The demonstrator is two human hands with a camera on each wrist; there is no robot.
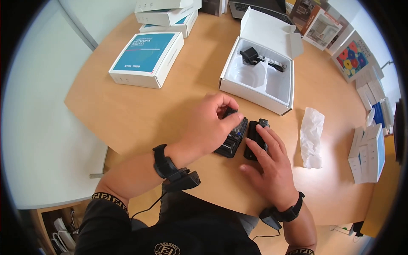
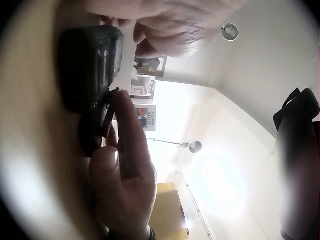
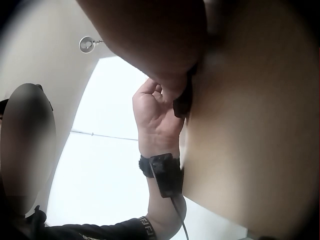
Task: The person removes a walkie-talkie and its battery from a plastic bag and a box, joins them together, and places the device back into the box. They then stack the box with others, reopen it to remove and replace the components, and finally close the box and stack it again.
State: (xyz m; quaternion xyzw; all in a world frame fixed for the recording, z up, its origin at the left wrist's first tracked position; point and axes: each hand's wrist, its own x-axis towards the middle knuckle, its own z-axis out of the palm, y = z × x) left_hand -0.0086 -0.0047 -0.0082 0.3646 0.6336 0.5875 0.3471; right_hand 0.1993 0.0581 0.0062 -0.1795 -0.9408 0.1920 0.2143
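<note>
In the head view, a black walkie-talkie with small keys lies face up on the table. My left hand bends over its upper end, thumb and index finger pinching there and partly hiding it. Just right of it lies a second black device, narrow, with a raised part at its top. The fingers of my right hand rest on this device, only loosely bent. In the left wrist view the walkie-talkie shows large, and my right hand is beyond it. My left hand appears in the right wrist view.
Behind the hands stands an open white box with a moulded tray holding a black power adapter. A crumpled white wrapper lies at right. Closed blue-and-white boxes sit at back left, and a laptop behind.
</note>
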